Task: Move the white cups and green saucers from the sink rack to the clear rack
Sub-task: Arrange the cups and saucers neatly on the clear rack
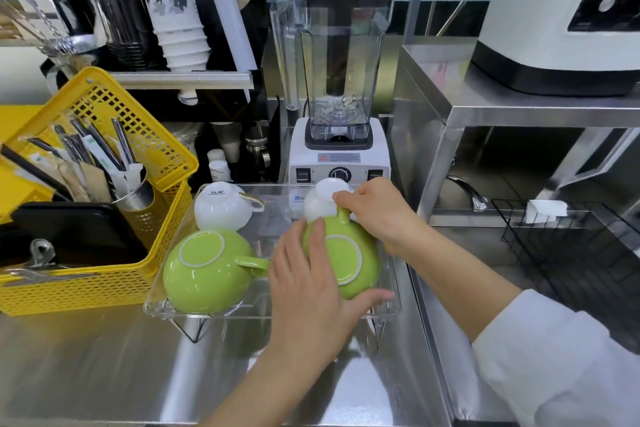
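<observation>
Clear plastic forms the rack [162, 308] in the lower centre of the frame; it stands on thin wire legs on the steel counter [86, 367]. Four pieces lie in it, all upside down: two white cups and two green cups with handles. One white cup [221, 206] sits at the back left of the rack, with printed letters on its base. The second white cup [322, 199] sits at the back right, partly hidden by the right hand. The left green cup [207, 272] is in the front left, its handle pointing to the right. The right green cup [353, 260] is in the front right, between both hands.

The left hand [304, 284] lies over this green cup, fingers spread on its base and thumb around the near side, so it holds the cup. The right hand [377, 211] has its fingers curled narrow at the cup's handle and touches the second white cup; if it grips the handle firmly I cannot tell.

At the left of the frame a yellow basket [114, 281] holds a metal cup [133, 194] with wrapped straws and utensils. Behind the rack stands one blender [341, 80]. At the right edge a black wire rack [571, 253] holds only one white folded cloth [545, 210].
</observation>
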Demonstrator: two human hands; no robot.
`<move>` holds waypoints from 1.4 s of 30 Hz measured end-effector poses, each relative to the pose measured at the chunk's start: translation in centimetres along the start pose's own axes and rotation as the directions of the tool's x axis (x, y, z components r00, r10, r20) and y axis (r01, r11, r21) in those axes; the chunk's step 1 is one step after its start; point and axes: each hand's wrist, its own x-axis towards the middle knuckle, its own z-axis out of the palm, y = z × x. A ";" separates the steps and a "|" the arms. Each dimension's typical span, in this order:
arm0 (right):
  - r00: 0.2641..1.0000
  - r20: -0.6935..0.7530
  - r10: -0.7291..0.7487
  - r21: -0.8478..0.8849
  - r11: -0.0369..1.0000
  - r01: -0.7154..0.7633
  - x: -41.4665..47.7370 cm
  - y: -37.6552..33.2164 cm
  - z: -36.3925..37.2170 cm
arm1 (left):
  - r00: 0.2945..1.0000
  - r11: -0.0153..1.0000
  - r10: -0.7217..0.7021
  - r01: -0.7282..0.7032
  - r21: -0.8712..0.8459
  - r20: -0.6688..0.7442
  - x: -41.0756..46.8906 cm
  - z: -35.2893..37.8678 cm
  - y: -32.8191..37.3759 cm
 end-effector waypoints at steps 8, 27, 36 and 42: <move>0.991 0.091 0.101 0.143 0.983 -0.114 -0.3 0.7 -2.1 | 0.991 0.981 0.091 -0.072 -0.181 0.101 1.4 -0.6 -1.3; 0.832 0.469 -0.296 -0.400 0.768 0.499 -0.5 2.0 -4.9 | 0.790 0.924 0.371 -0.262 -0.279 0.488 4.8 -3.9 -5.5; 0.879 0.409 -0.243 -0.497 0.749 0.438 -1.6 2.9 -4.6 | 0.700 0.956 0.289 -0.245 -0.160 0.653 5.5 -4.4 -5.2; 0.912 0.337 -0.232 -0.473 0.796 0.378 -2.3 3.8 -4.5 | 0.723 0.973 0.201 -0.223 -0.052 0.661 5.4 -3.4 -5.3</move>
